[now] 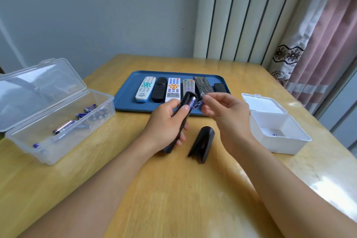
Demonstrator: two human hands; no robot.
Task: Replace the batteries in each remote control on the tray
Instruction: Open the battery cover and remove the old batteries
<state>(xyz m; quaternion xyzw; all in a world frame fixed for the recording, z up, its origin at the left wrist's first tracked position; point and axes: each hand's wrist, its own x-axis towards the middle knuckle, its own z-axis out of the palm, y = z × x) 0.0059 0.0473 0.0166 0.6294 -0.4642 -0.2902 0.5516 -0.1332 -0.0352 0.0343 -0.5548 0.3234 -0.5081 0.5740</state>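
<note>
Wood table (pixel 173 199) w/ grey wall behind, curtain (pixel 328 44) off to your right. Your left hand (pixel 164 123) is wrapped round a black remote (pixel 182 120), fingers curled on its body, thumb on top; its open end tilts up and away from you, w/ one battery (pixel 192 101) seated in the bay just past your thumb tip. Your right hand (pixel 222 110) pinches a 2nd battery (pixel 199 104) btwn thumb and forefinger, its far end right at the bay mouth, other fingers loosely curled. Cover (pixel 202 144) lies on the table below and btwn both hands, touching neither. Blue tray (pixel 125 98) sits beyond your fingertips w/ six more remotes in a row. Clear box (pixel 58 121) w/ loose batteries, lid open, is well left of your left hand. White box (pixel 278 133), lid open, sits near your right wrist on the outer side.
</note>
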